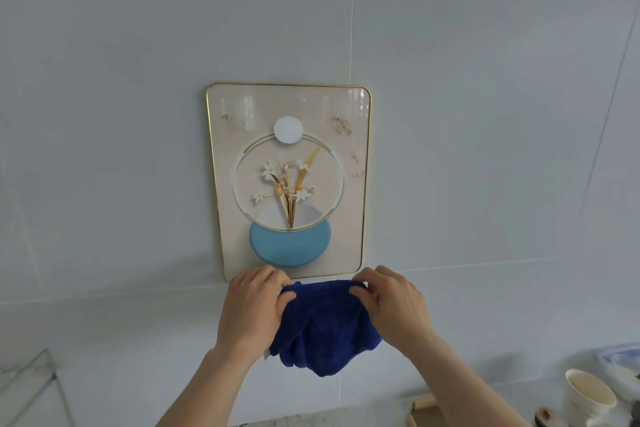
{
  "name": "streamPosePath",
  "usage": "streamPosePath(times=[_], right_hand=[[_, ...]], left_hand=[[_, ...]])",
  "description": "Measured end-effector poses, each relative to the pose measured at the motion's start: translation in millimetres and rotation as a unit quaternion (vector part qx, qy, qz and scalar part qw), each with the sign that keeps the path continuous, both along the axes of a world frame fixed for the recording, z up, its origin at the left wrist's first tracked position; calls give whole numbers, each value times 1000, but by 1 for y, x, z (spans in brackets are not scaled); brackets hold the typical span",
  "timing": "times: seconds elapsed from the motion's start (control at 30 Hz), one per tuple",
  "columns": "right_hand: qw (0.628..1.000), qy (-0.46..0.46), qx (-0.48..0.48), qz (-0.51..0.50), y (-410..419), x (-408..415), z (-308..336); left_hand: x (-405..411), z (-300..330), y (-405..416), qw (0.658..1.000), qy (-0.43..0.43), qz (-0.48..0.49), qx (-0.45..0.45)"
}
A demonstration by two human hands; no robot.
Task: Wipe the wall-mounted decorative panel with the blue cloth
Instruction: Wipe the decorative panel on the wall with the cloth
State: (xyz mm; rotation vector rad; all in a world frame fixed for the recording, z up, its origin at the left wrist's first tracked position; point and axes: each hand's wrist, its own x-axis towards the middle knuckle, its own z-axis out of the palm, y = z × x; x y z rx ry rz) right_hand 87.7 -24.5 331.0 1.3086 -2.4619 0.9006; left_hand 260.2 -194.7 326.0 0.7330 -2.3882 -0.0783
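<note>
Gripping, left hand (254, 305): closed on blue cloth (322, 326), upper left corner.
Right hand (388, 302): closed on upper right corner.
Panel (289, 180): wall-mounted, bottom edge partly hidden by knuckles.
Cup (588, 399): lower right, cropped.

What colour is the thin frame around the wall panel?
Gold: the frame edges the decorative panel, seen in the head view.

support: grey wall (138, 80) | mounted on it: gold-framed decorative panel (289, 180) | below-right of panel: counter edge (398, 407) carrying cream cup (588, 395)
</note>
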Motion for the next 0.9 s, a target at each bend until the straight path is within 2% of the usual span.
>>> streamPosePath(times=[0.07, 0.13, 0.2, 0.3, 0.43, 0.5, 0.53, 0.63, 0.73, 0.8, 0.9], right_hand=[[997, -64, -39, -4, -7, 4, 12], [976, -174, -127, 13, -12, 9, 26], [936, -278, -211, 43, -16, 15, 41], [861, -405, -289, 105, -20, 22, 57], [773, -508, -322, 203, -22, 30, 71], [743, -532, -324, 244, -22, 31, 73], [748, -525, -319, 252, -22, 29, 74], [797, -469, -316, 211, -24, 16, 79], [819, -421, -357, 160, -28, -3, 93], [839, -358, -390, 128, -35, -15, 108], [865, -227, -441, 76, -50, -35, 130]], left_hand=[[2, 9, -5, 1000, 25, -7, 8], [-1, 19, -7, 997, 62, -29, 35], [-7, 30, -3, 991, 96, -58, 73], [-23, 47, 10, 979, 130, -112, 112], [-45, 64, 28, 963, 166, -169, 125], [-55, 69, 33, 957, 191, -178, 125], [-60, 71, 34, 953, 204, -177, 134], [-69, 72, 31, 937, 221, -206, 178], [-70, 71, 20, 927, 231, -221, 195], [-70, 71, 10, 934, 257, -190, 160], [-77, 75, -4, 950, 279, -128, 61]])
